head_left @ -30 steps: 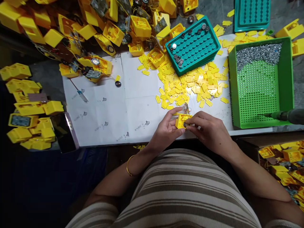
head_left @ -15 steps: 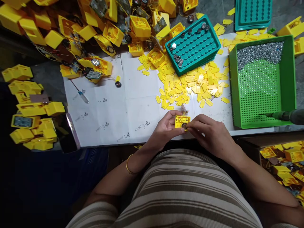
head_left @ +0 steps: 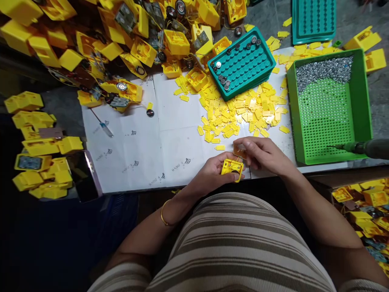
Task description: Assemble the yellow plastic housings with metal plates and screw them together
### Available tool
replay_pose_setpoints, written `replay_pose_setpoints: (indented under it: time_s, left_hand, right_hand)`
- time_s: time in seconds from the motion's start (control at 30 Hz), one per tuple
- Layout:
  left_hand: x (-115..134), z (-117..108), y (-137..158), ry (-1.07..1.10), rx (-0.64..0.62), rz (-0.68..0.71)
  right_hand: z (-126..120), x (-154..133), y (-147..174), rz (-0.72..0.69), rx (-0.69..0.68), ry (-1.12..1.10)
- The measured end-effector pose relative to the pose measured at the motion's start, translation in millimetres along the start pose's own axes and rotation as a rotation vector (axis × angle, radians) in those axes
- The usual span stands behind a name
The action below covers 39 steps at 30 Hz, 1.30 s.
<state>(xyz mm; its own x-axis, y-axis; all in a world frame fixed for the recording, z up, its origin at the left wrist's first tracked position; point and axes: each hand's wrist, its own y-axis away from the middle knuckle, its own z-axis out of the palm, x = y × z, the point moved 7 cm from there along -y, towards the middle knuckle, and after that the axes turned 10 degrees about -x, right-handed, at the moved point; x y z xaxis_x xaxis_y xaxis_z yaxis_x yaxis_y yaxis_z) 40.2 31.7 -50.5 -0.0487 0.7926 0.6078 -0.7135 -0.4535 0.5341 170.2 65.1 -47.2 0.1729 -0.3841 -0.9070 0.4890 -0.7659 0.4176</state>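
Observation:
My left hand (head_left: 214, 171) grips a small yellow plastic housing (head_left: 231, 166) by its sides, hollow side up, near the front edge of the table. Inside the housing sits a dark round part, partly under my thumb. Just beyond it, my right hand (head_left: 258, 152) is closed on a brown circuit board (head_left: 239, 150), which thin wires seem to join to the housing. Fingers hide much of the board. Small yellow plastic pieces (head_left: 237, 111) lie heaped on the white paper in front of both hands.
A teal tray (head_left: 243, 65) with some round metal parts stands behind the heap. To the right, a green basket (head_left: 330, 121) holds many screws, with a power driver (head_left: 377, 149) reaching over it. Yellow housings (head_left: 176, 42), a screwdriver (head_left: 105, 126) and a phone (head_left: 83, 174) lie leftward.
My right hand has left the round part in the housing and moved up to the circuit board. My left hand has lowered the housing slightly and tilted it.

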Motion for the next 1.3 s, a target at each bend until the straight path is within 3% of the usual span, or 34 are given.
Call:
replay_pose_setpoints:
  time_s: [0.13, 0.23, 0.33, 0.47, 0.6, 0.7, 0.87, 1.07, 1.3]
  left_hand:
    - [0.5, 2.8, -0.7, -0.193, -0.017, -0.075]
    - [-0.7, 3.8, -2.2, -0.281, -0.035, -0.11]
    - [0.1, 4.7, -3.3, -0.316, -0.051, -0.09]
    - [-0.6, 8.3, -2.5, -0.277, -0.118, -0.092]
    - [5.8, 3.2, -1.0, -0.423, -0.044, -0.05]
    - [9.9, -2.0, -0.3, -0.562, 0.04, -0.017]
    - [6.4, -6.5, -2.9, -0.611, 0.085, -0.01]
    - [4.0, -13.3, -6.6, -0.278, 0.162, -0.026]
    - [7.6, -15.2, -2.0, 0.128, 0.079, 0.023]
  right_hand:
    - [3.1, -11.2, -3.7, -0.006, -0.03, 0.186]
    - [1.2, -13.1, -4.1, -0.002, -0.005, 0.126]
    - [2.1, -13.6, -4.0, -0.028, -0.081, -0.005]
    - [-6.4, -20.9, -2.3, -0.129, -0.116, 0.088]
    - [-6.7, -15.2, -1.3, -0.006, -0.199, 0.099]
    - [-4.3, -14.7, 2.0, 0.046, -0.16, 0.022]
    - [0.2, -19.4, 7.1, -0.017, 0.043, 0.185]
    - [5.1, -16.3, 11.1, -0.164, 0.166, -0.082]
    - [15.1, -35.3, 31.5, -0.275, 0.131, 0.378]
